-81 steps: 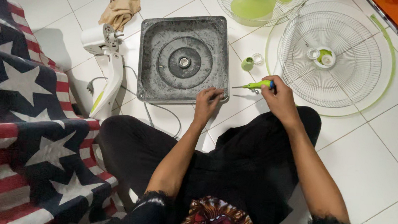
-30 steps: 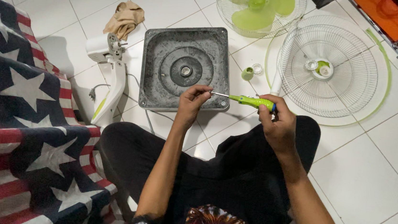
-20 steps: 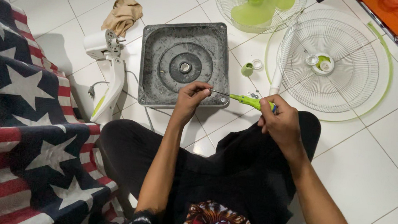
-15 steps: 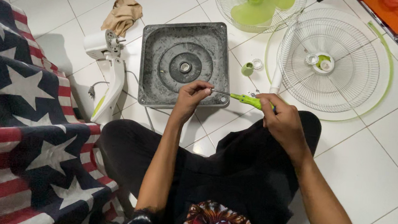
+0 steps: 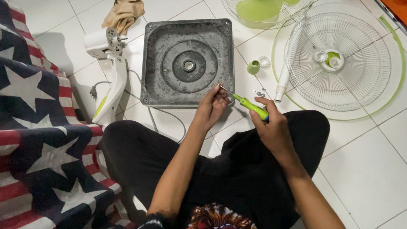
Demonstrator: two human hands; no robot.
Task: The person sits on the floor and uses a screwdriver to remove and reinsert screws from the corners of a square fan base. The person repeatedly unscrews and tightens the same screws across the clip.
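Mid-step on fan base (image 5: 188, 64), at its lower right corner: right hand (image 5: 273, 130) closed around green screwdriver (image 5: 251, 106), left hand (image 5: 211, 108) fingers pinched at the tip (screw too small to tell). Probably needs tip seated square before turning. Grille (image 5: 341, 58) right of base.

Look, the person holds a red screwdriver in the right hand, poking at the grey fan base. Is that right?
Not quite: in the head view the screwdriver has a green handle, not red. The right hand does hold it, tip at the grey fan base by the left hand.
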